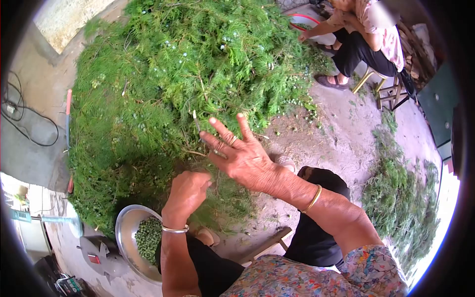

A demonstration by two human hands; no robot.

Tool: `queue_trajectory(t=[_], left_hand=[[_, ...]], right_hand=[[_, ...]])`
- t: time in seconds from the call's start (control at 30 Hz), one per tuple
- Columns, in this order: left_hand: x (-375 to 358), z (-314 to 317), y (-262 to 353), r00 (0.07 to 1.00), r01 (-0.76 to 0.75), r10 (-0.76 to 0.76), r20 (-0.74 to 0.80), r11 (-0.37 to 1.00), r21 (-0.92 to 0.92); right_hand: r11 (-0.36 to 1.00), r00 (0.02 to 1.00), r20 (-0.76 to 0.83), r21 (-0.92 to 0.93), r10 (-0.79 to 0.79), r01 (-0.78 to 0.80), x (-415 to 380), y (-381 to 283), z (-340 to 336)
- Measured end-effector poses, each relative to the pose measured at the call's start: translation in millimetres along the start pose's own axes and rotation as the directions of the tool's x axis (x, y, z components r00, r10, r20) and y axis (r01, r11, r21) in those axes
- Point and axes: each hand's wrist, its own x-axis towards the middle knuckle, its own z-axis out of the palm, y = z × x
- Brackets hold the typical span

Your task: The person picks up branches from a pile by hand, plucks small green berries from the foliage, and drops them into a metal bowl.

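My right hand [242, 158] is stretched over the front edge of a large pile of green cypress-like branches [198, 64], its fingers spread and nothing seen in them. Lower and to the left, my left hand [187, 194] is closed, fingers curled together. What it holds, if anything, is hidden. Loose green sprigs [222, 200] lie below both hands. Beside my left forearm stands a metal basin [127, 232], partly filled with small green cones or berries [148, 240]. A few cut stems [194, 152] poke out of the pile near my right fingertips.
Another person [366, 42] sits on a stool [383, 81] at the pile's far right. More cut branches [398, 193] lie along the right side. Black cable [29, 133] is at left, a long-handled tool [68, 116] beside the pile, and a wooden stool edge [267, 243] near my legs.
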Motion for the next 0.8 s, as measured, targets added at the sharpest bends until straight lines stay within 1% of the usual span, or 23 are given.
queue_trajectory(t=[0.03,0.07,0.1,0.13,0.17,0.23,0.27,0.3,0.33,0.37,0.4,0.43,0.47,0.5,0.53,0.57,0.63,0.67,0.7,0.73,0.77,0.8], left_hand=[[0.1,1.6,0.6,0.999,-0.032,0.031,0.025,0.999,0.026],[0.5,4.3,0.6,0.999,-0.037,0.036,0.026,0.999,0.024],[0.8,8.6,0.5,0.997,-0.056,0.052,0.054,0.996,0.075],[0.9,12.9,0.3,0.994,-0.074,0.063,0.084,0.99,0.124],[1.4,17.2,0.6,0.994,-0.072,0.062,0.085,0.99,0.119],[0.6,23.5,2.2,0.99,-0.081,0.058,0.131,0.981,0.176],[-1.0,24.4,3.3,0.99,-0.072,0.049,0.131,0.983,0.172],[-1.3,24.5,4.2,0.987,-0.09,0.063,0.147,0.979,0.184],[-0.7,23.5,5.1,0.984,-0.109,0.077,0.162,0.975,0.195],[-1.1,18.9,7.8,0.985,-0.1,0.07,0.158,0.977,0.191],[-1.1,9.4,13.1,0.992,-0.014,-0.007,0.125,0.987,0.163],[-0.9,2.6,15.8,0.992,0.07,-0.084,0.096,0.989,0.133],[-0.5,-1.2,14.4,0.992,0.074,-0.086,0.093,0.989,0.13],[-0.4,-5.6,11.4,0.987,0.097,-0.082,-0.137,0.99,0.102],[-1.1,-9.6,8.2,0.929,0.113,-0.081,-0.362,0.991,0.068],[-2.3,-11.8,2.2,0.925,0.115,-0.085,-0.369,0.991,0.062],[-4.3,-13.5,-10.0,0.895,0.134,-0.13,-0.427,0.991,-0.02],[-6.2,-15.2,-9.2,0.896,0.131,-0.129,-0.424,0.991,-0.025],[-7.9,-15.2,-8.3,0.894,0.13,-0.131,-0.428,0.991,-0.033],[-9.8,-14.6,-7.5,0.905,0.112,-0.114,-0.41,0.993,-0.03],[-11.0,-14.2,-7.1,0.915,0.094,-0.097,-0.392,0.995,-0.026],[-12.9,-14.1,-5.9,0.913,0.097,-0.103,-0.396,0.995,-0.035]], right_hand=[[1.0,1.0,0.001,-0.004,0.004,-0.004,-0.6,-3.4,1.3],[0.995,0.998,0.058,-0.1,0.001,0.005,-1.1,-7.9,2.6],[0.981,0.993,0.117,-0.193,0.001,0.022,-2.4,-12.3,4.9],[0.98,0.995,0.1,-0.201,0.019,0.002,-5.4,-15.4,13.6],[0.98,0.994,0.106,-0.199,0.018,0.004,-8.6,-17.6,17.4],[0.978,0.97,0.235,-0.209,0.069,-0.019,-13.4,-22.7,20.2],[0.976,0.982,0.188,-0.217,0.033,0.009,-15.0,-23.0,18.2],[0.977,0.981,0.191,-0.214,0.023,0.018,-15.5,-22.6,18.9],[0.979,0.952,0.305,-0.201,0.023,0.041,-15.8,-21.8,20.2],[0.981,0.91,0.415,-0.185,0.021,0.061,-16.9,-20.2,20.3],[0.981,0.886,0.46,-0.143,-0.051,0.131,-16.3,-13.8,11.0],[0.98,0.885,0.462,-0.142,-0.057,0.138,-19.1,-7.6,12.4],[0.985,0.828,0.553,-0.171,0.097,-0.002,-23.4,-1.2,17.1],[0.967,0.738,0.629,-0.217,0.246,-0.137,-28.0,6.8,18.1],[0.948,0.758,0.575,-0.252,0.308,-0.193,-33.8,19.8,12.9],[0.926,0.773,0.517,-0.285,0.367,-0.249,-41.1,34.7,5.8],[0.796,0.689,0.4,-0.32,0.604,-0.513,-56.5,56.1,-25.4],[0.737,0.622,0.395,-0.373,0.676,-0.564,-74.6,71.0,-39.2],[0.69,0.591,0.358,-0.328,0.722,-0.645,-107.9,93.3,-47.4],[0.687,0.572,0.383,-0.365,0.726,-0.628,-154.9,121.9,-49.2],[0.573,0.476,0.322,-0.393,0.818,-0.719,-185.6,125.1,-72.8],[0.306,0.219,0.234,-0.458,0.947,-0.835,-213.2,123.9,-97.5]])
